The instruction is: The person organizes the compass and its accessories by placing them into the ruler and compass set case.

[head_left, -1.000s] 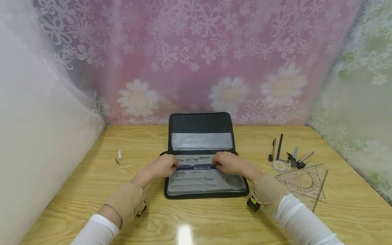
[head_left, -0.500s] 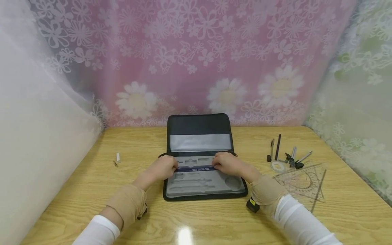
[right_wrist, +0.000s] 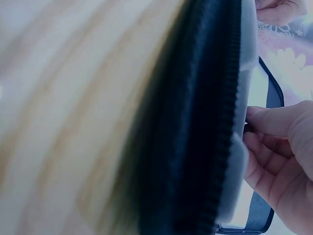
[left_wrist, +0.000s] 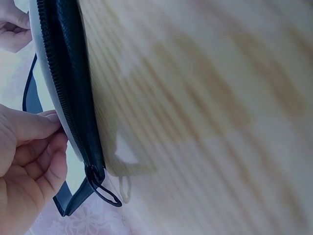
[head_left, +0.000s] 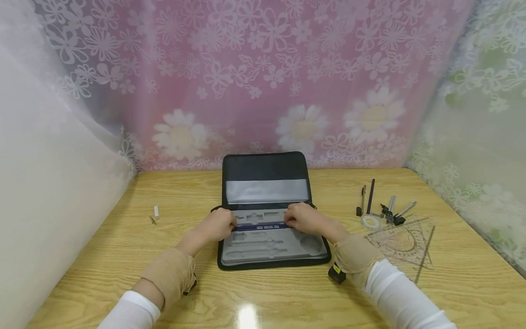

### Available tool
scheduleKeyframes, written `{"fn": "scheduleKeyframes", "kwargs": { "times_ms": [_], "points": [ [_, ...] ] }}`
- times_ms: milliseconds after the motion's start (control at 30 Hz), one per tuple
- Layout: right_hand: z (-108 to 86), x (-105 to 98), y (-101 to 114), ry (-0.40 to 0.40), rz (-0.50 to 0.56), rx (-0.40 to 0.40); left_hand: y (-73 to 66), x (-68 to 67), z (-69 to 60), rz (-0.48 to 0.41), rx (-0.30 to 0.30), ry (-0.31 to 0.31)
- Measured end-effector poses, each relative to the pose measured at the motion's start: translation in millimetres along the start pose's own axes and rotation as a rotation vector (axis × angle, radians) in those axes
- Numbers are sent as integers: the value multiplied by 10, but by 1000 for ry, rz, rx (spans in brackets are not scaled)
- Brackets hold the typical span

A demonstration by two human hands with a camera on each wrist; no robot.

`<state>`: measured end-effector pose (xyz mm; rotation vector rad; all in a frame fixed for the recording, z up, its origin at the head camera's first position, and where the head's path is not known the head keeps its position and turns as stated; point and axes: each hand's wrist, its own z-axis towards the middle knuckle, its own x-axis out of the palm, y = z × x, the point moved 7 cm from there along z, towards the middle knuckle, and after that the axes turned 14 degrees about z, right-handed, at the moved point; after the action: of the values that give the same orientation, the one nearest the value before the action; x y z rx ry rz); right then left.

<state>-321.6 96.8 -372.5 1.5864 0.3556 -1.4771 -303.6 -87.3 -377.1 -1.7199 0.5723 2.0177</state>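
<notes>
A black zip case (head_left: 266, 165) lies unzipped on the table, its lid laid back. Dark blue pencils (head_left: 263, 226) with white lettering lie side by side across the grey moulded insert (head_left: 250, 261). At their left end, my left hand (head_left: 223, 223) grips them between thumb and curled fingers. My right hand (head_left: 306, 218) pinches the opposite end. Both pencil ends are hidden under the fingers. In the left wrist view, the left hand (left_wrist: 29, 159) is at the case's zipped edge; in the right wrist view, the right hand (right_wrist: 281, 147) is beside the insert's side.
To the right lie a dark pencil (head_left: 370, 196), a mechanical pencil (head_left: 363, 198), a white ring (head_left: 370, 222), compasses (head_left: 390, 212) and clear set squares (head_left: 404, 242). A small white eraser (head_left: 156, 211) and a small metal piece (head_left: 153, 220) lie left. Curtains (head_left: 263, 82) border the table.
The head view has shifted slightly. Both hands stay at the pencil ends, and the white lettering on the pencils shows more clearly now.
</notes>
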Motion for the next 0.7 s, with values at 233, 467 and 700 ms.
{"fn": "scheduleKeyframes", "kwargs": {
  "times_ms": [233, 467, 700],
  "points": [
    [-12, -60, -43, -101, 21, 11, -10, 2, 8, 4, -2, -13],
    [-201, -389, -297, -393, 45, 150, -7, -5, 11, 4, -9, -11],
    [-606, -661, -802, -414, 60, 416, -3, -10, 0, -6, -21, -9]
  ]
}}
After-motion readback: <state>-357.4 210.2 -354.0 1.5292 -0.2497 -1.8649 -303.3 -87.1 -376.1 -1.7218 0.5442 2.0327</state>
